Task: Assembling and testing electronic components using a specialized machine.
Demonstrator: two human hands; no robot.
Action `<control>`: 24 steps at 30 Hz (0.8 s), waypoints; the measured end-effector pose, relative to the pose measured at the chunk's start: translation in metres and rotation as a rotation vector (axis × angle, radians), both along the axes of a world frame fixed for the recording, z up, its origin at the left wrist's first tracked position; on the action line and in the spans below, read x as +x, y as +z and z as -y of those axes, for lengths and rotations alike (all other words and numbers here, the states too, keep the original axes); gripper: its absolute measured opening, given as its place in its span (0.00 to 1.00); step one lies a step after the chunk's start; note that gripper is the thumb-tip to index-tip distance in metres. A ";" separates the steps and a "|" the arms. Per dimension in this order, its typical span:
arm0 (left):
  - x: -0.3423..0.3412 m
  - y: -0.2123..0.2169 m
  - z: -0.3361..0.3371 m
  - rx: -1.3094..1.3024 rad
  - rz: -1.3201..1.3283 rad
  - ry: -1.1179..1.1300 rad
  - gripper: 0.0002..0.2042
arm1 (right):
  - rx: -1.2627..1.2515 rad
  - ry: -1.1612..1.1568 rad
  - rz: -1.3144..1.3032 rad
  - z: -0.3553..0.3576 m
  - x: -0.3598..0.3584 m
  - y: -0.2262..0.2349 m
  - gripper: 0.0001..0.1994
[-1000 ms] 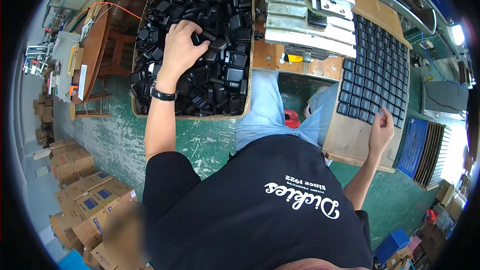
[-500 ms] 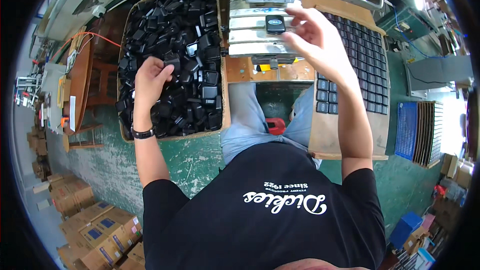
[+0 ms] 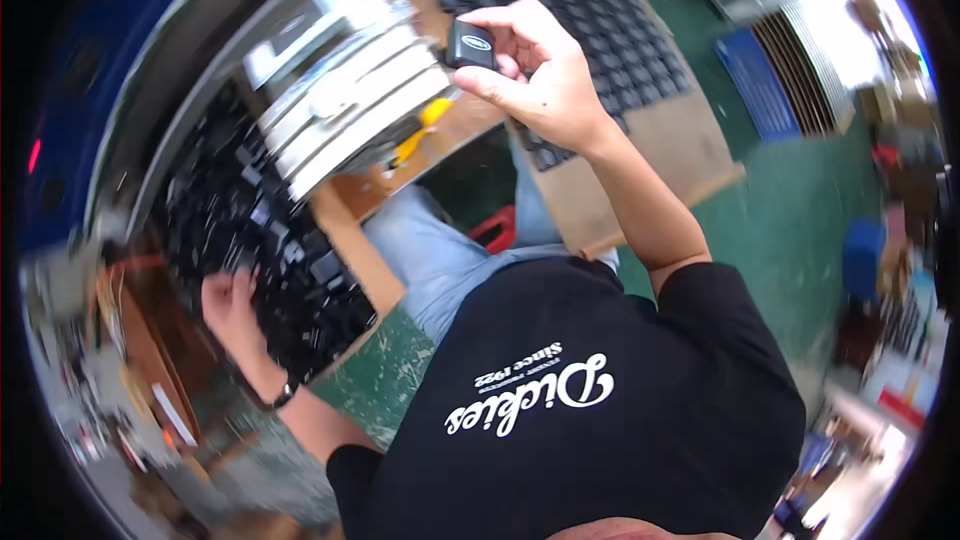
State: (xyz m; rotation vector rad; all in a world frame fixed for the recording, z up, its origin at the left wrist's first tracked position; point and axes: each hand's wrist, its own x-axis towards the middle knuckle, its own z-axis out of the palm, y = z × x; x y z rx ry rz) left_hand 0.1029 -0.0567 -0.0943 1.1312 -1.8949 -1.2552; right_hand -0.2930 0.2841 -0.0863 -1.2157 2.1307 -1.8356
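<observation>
My right hand [image 3: 540,65] is closed on a small black square plastic piece [image 3: 470,43] with rounded corners and a pale oval mark on its face. Thumb and fingertips grip it by the edges, beside the right end of a light metal fixture [image 3: 345,90] with slatted bars. Over at the left, my left hand [image 3: 235,315] is above a large box full of loose black plastic pieces [image 3: 290,280]. Motion blurs its fingers, so I cannot make out whether a piece is between them. A dark band circles that wrist.
Rows of similar black pieces [image 3: 590,30] lie on a brown board [image 3: 660,155] to the right. A yellow-handled tool [image 3: 425,125] sits under the fixture's front edge. A blue crate [image 3: 755,85] and a stack of boards [image 3: 805,75] stand on the green floor farther right.
My right hand has taken the marked piece off the fixture, and the piece is now in its grip. The whole view has turned, shifting the box and fixture. My left hand stays over the box.
</observation>
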 end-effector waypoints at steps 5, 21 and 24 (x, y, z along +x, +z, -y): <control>-0.003 0.015 0.002 0.190 -0.244 0.020 0.11 | 0.094 -0.519 0.285 -0.130 -0.007 -0.075 0.20; -0.118 0.045 -0.166 0.171 -0.335 -0.436 0.28 | 0.347 -0.662 0.298 -0.167 0.019 -0.075 0.21; -0.146 0.040 -0.188 0.096 -0.380 -0.547 0.31 | -0.026 -0.087 0.640 -0.110 0.056 -0.036 0.21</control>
